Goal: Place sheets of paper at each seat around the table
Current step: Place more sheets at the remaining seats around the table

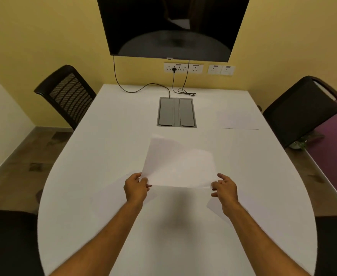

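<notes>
A white table [108, 156] with a rounded near end fills most of the view and runs back to a yellow wall [44, 36], where a dark screen [171, 26] hangs above a row of wall sockets [198, 69]. Black chairs stand at the sides: a mesh-backed chair [68, 94] at the far left and a solid-backed chair [303, 110] at the far right, with two more dark chair shapes at the near corners, only partly in frame. A grey cable box [176, 112] with two flaps is set into the tabletop along its middle, and black cables [143, 89] trail from the wall toward it. One sheet of paper [238, 119] lies flat on the table in front of the far right chair, faint against the white surface. A second sheet [180, 166] is held above the middle of the table, tilted with its far edge raised, casting a soft shadow below. The left hand [135, 189] pinches the sheet's near left corner between thumb and fingers. The right hand [224, 188] grips the near right corner in the same way, its other fingers loosely spread.
</notes>
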Tool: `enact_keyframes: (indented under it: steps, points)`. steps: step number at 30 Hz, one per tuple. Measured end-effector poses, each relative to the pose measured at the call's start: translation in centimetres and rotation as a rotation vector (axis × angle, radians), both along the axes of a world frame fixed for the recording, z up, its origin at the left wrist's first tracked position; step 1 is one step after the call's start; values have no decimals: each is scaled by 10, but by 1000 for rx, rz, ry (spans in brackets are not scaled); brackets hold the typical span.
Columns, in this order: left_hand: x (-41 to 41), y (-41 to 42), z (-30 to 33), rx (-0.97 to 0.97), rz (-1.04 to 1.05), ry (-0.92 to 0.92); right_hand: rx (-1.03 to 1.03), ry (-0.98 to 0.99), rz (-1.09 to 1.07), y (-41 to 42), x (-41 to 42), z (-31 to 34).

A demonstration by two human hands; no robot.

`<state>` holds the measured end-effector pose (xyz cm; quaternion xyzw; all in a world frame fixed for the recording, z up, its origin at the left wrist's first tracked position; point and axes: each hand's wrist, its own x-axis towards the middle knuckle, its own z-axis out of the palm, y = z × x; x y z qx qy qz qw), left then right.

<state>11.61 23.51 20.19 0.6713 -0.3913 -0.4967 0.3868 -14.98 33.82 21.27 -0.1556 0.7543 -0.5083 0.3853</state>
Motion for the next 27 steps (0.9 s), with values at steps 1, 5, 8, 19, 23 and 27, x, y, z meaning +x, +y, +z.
enact_keyframes:
  steps: [1, 5, 8, 19, 23, 27]
  points:
    - [7, 10, 7, -7, -8, 7, -1, 0, 18, 11, 5, 8]
    - [32, 50, 38, -60, -21, 52, -33, -42, 85, 51, 23, 40]
    - [53, 85, 54, -96, -19, 89, -84, -97, 141, 82, 36, 59]
    - [166, 217, 93, -219, 72, 105, -121, -11, 281, 181, 129, 81]
    - [226, 254, 106, -208, 129, 121, -121, -18, 337, 203, 183, 88]
    - [287, 272, 119, -221, 148, 112, -148, 15, 381, 210, 240, 101]
